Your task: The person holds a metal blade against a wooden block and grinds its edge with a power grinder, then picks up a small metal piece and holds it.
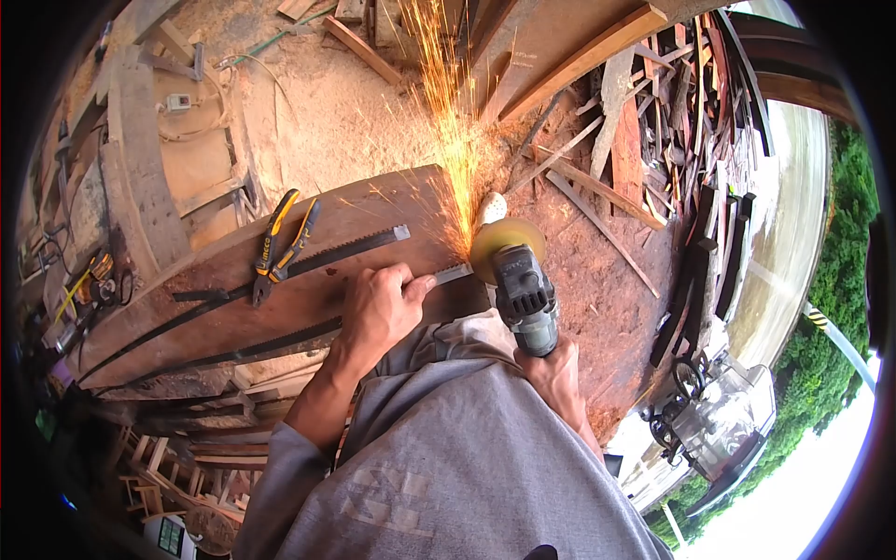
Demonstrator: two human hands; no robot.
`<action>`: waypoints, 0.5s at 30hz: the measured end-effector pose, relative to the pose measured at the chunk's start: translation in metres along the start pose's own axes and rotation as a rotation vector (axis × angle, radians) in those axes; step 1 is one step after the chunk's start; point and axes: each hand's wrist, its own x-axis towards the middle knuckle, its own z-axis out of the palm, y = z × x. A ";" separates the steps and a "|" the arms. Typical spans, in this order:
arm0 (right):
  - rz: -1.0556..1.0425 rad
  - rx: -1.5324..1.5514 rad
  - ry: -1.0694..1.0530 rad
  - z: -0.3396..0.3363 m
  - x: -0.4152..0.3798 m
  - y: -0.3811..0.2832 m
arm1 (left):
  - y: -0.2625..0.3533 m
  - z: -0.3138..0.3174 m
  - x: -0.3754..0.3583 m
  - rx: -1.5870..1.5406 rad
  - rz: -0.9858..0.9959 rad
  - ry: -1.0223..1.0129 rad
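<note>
My left hand (381,303) is closed, thumb and fingers pinching the end of a toothed saw blade (452,274) over a brown wooden board (317,280). My right hand (554,369) wraps round the body of an angle grinder (525,297). Its yellowish disc (507,241) meets the blade's tip, where orange sparks (453,140) stream away toward the far side. Beyond my left hand, another end of toothed blade (369,242) lies on the board, its long band curving off to the left. Pliers with yellow and black handles (280,245) rest across that band.
Sawdust (327,121) covers the ground ahead. Scrap timber (672,121) is heaped at the far right, with dark planks (698,271) nearer. A parked motorbike (719,411) stands at right. A yellow-black tool (93,275) lies at the board's left end.
</note>
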 end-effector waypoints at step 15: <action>-0.051 0.065 0.113 -0.002 -0.003 0.009 | 0.004 -0.002 -0.001 -0.033 -0.016 0.001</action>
